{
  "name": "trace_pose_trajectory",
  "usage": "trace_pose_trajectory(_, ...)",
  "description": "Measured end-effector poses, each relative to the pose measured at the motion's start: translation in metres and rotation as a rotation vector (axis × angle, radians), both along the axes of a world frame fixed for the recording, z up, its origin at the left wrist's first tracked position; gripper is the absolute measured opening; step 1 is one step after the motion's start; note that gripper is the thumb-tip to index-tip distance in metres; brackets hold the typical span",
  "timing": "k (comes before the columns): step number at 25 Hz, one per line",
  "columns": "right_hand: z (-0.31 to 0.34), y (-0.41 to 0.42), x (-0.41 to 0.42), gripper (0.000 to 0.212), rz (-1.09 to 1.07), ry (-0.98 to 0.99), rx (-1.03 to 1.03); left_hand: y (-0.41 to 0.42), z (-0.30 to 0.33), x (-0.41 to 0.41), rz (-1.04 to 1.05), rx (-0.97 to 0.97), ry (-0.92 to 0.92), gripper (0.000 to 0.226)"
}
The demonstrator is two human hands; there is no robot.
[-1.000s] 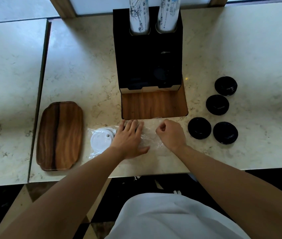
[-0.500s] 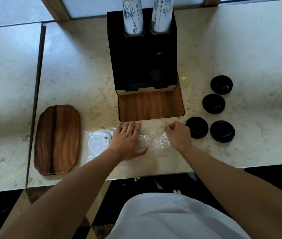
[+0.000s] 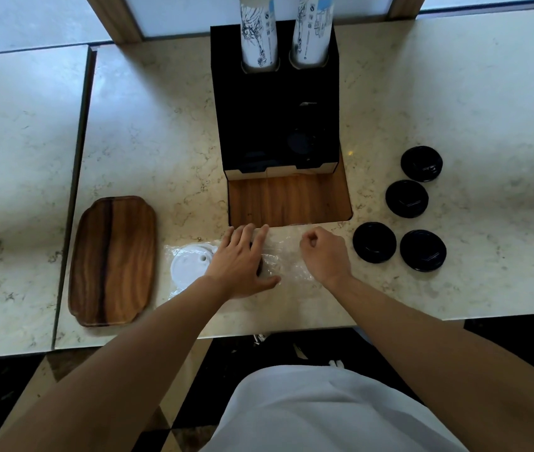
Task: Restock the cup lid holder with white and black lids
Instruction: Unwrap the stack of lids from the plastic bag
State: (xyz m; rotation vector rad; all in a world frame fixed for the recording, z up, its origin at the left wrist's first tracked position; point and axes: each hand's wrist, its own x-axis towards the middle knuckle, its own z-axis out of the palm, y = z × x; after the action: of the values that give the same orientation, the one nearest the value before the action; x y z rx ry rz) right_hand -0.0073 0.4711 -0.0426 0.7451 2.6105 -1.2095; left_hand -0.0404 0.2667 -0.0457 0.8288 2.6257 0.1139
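A stack of white lids (image 3: 189,269) lies in a clear plastic bag (image 3: 286,261) near the counter's front edge. My left hand (image 3: 242,259) presses flat on the bag just right of the white lids, fingers spread, and something dark shows under its palm. My right hand (image 3: 324,252) is a fist pinching the crumpled loose end of the bag. Several black lids (image 3: 406,198) lie loose on the counter to the right. The black lid holder (image 3: 275,109) stands behind my hands on a wooden base (image 3: 288,200), and its front slots look dark.
Two stacks of printed paper cups (image 3: 257,31) stand in the holder's top. A wooden tray (image 3: 112,259) lies at the left, beside the seam to a second counter (image 3: 14,158). The counter's front edge runs just below my wrists.
My left hand stays pressed on the bag. My right hand, pinching the plastic, shifted slightly right and back again. The view moved a little.
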Motion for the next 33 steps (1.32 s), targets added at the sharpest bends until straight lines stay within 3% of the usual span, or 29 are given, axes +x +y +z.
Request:
trace_pose_trajectory(13, -0.007, -0.006, -0.016, 0.023, -0.169, -0.221, -0.424, -0.039, 0.007, 0.006, 0.03, -0.029, 0.038, 0.123)
trace_pose_trajectory(20, 0.003, -0.006, -0.019, 0.018, -0.167, -0.189, -0.509, -0.055, 0.003, 0.008, 0.059, -0.047, 0.046, 0.122)
trace_pose_trajectory(28, 0.009, -0.003, -0.02, 0.022, -0.543, -0.26, -1.091, -0.06, -0.003, 0.01, 0.112, -0.037, 0.09, 0.118)
trace_pose_trajectory(33, 0.007, -0.005, -0.018, 0.025, -0.293, -0.456, -1.105, -0.06, -0.004, 0.009, 0.157, 0.005, 0.075, 0.113)
